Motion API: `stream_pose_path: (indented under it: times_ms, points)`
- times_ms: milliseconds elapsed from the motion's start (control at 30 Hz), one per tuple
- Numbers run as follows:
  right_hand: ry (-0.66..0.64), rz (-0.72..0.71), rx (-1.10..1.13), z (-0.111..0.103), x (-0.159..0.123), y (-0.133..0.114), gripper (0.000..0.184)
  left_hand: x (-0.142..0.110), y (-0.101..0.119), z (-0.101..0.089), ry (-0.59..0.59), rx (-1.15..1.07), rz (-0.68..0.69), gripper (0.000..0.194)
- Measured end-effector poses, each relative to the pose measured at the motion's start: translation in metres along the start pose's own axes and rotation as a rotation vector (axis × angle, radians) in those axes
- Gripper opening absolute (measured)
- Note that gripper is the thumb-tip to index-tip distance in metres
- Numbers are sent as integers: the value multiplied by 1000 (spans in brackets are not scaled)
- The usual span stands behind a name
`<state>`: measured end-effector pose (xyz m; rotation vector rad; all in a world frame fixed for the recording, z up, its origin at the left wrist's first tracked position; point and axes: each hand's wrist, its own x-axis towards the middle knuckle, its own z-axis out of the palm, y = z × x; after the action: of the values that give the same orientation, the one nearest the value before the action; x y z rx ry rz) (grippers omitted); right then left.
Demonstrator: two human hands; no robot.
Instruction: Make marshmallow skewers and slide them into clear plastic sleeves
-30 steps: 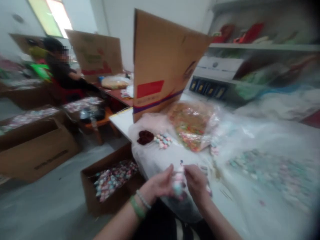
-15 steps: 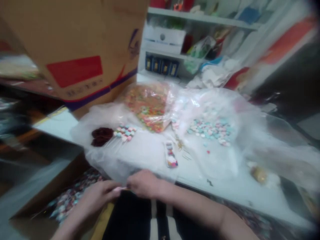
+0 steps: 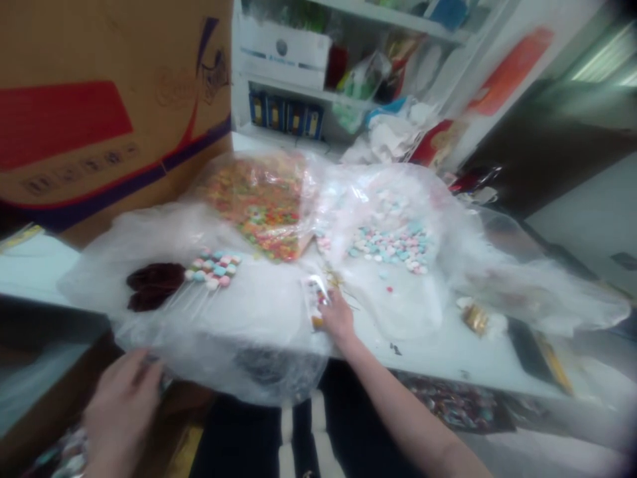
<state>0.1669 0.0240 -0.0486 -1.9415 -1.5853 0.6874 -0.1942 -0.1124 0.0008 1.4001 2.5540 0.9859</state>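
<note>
My right hand [image 3: 339,316] reaches onto the white table [image 3: 438,355] and its fingers close on a small printed packet [image 3: 313,300] lying beside a few thin gold ties [image 3: 334,277]. My left hand [image 3: 121,410] hangs low at the table's near left edge, below the clear plastic sheet [image 3: 239,332]; its fingers are blurred. A cluster of pastel candies on sticks [image 3: 213,268] and a dark red bunch [image 3: 152,284] lie on the plastic to the left.
A bag of orange and green sweets [image 3: 259,202] and a clear bag with pastel candies [image 3: 393,242] lie behind. A big cardboard box [image 3: 99,99] stands at left, shelves [image 3: 318,79] behind. A small gold wrapped item [image 3: 475,318] lies at right.
My hands have parted: the right went forward onto the table to the packet, the left dropped down and left. The view has swung right and closer to the table.
</note>
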Motion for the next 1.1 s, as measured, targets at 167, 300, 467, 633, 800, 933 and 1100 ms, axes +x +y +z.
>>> stream_pose_path:
  times_ms: [167,300,467,633,800,933,1100]
  points:
    - [88,7,198,-5,5,6,18,-3,97,55,-173,-290,335,32]
    - [236,-119,435,-18,2,7,15,-15,139,86,-501,-520,212,24]
    - [-76,153,985,-24,-12,-21,17,-30,186,100,-928,-931,-368,43]
    - [-275,91,974,-18,-19,-47,8,-31,204,109,-963,-1227,-591,42]
    - [-314,85,847,-7,-19,-51,23,-31,193,123,-671,-1159,-622,36]
    - [-430,154,866,5,-22,-64,22,-28,187,129,-493,-1202,-660,32]
    - [-452,119,752,9,-23,-88,14,-15,175,118,-368,-1220,-722,36]
